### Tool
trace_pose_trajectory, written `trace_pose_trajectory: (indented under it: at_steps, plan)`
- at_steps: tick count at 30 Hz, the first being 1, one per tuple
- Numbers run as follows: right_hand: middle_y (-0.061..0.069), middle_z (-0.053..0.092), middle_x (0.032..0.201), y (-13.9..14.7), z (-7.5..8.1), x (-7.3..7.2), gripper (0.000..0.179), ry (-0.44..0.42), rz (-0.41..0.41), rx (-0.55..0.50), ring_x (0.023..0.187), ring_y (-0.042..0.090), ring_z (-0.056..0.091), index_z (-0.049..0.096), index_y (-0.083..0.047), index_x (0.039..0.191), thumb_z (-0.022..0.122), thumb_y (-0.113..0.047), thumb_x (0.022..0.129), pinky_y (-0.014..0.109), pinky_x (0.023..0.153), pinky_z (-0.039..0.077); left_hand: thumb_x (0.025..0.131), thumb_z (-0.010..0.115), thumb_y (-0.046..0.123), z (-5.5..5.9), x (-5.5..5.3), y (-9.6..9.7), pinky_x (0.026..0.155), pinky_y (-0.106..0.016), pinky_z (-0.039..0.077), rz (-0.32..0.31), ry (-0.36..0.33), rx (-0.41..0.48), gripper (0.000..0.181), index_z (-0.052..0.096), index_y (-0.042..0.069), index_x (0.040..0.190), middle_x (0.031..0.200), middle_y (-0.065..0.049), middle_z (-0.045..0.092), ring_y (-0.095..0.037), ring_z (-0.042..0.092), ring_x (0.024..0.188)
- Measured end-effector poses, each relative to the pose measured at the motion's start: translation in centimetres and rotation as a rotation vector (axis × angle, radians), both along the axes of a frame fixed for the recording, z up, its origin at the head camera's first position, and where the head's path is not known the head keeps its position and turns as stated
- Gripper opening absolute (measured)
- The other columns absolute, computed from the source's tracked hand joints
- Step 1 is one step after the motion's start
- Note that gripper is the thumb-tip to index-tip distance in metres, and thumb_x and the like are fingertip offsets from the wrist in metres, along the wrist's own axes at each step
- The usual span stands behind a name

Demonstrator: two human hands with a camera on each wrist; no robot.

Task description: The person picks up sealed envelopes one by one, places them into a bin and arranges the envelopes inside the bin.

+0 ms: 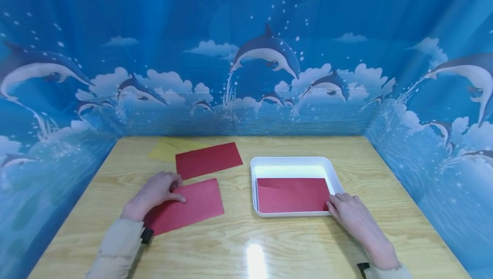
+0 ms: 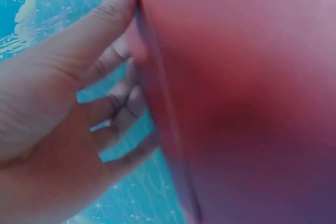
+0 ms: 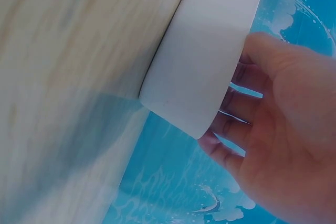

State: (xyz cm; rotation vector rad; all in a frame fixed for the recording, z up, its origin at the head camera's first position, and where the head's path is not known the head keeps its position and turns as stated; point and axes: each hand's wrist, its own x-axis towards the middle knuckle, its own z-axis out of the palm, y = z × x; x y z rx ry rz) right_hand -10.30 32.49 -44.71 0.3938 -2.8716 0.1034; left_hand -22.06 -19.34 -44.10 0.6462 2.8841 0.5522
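Observation:
My left hand [image 1: 158, 191] grips a red envelope [image 1: 200, 204] at its back edge, thumb on the near face and fingers behind it. In the left wrist view the envelope's red face [image 2: 252, 77] fills the right side, with the thumb at its edge. A second red envelope [image 1: 292, 195] lies in the white tray [image 1: 289, 159]. At the tray's front right corner, my right hand [image 1: 354, 217] reaches over the rim, its thumb beside the envelope's right edge. The right wrist view shows the tray's outer wall [image 3: 194, 45] hiding the fingertips.
Behind the left hand lies another red envelope [image 1: 209, 159], overlapping yellow envelopes [image 1: 163, 151] near the table's back edge. The wooden table [image 1: 215, 244] is bounded by a blue dolphin-print curtain [image 1: 173, 116] at the back and both sides.

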Motion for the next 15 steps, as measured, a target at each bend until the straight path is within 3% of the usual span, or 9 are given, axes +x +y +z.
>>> trace_pose_trajectory:
  at_steps: [4,8,15]
  plan:
    - [-0.006,0.049,0.072,-0.1,0.0,-0.2,0.008,0.006,0.003,-0.001,0.074,0.018,0.052,0.067,-0.014,0.085,0.069,-0.013,0.093,0.041,0.068,0.044,0.081,0.086,0.034,0.1,0.1,0.2,0.076,-0.036,0.055,-0.029,0.040,0.072,0.033,0.064,0.014,0.097,0.088,0.003,0.066,-0.015,0.061,0.081]
    - [-0.005,0.049,0.072,-0.1,-0.1,-0.3,0.008,0.013,0.012,0.004,0.073,0.018,0.051,0.067,-0.013,0.085,0.070,-0.013,0.093,0.040,0.067,0.044,0.086,0.082,0.028,0.5,0.4,0.7,0.082,-0.041,0.058,-0.019,0.075,0.140,0.033,0.064,0.013,0.109,0.096,0.001,0.069,-0.018,0.066,0.088]
    - [-0.006,0.048,0.072,0.1,-0.4,-0.1,0.007,0.017,0.014,0.011,0.073,0.017,0.051,0.068,-0.013,0.085,0.072,-0.012,0.091,0.039,0.067,0.043,0.094,0.074,0.024,1.7,0.7,2.6,0.081,-0.042,0.058,0.004,0.224,0.183,0.027,0.062,0.012,0.114,0.098,-0.001,0.069,-0.017,0.067,0.086]
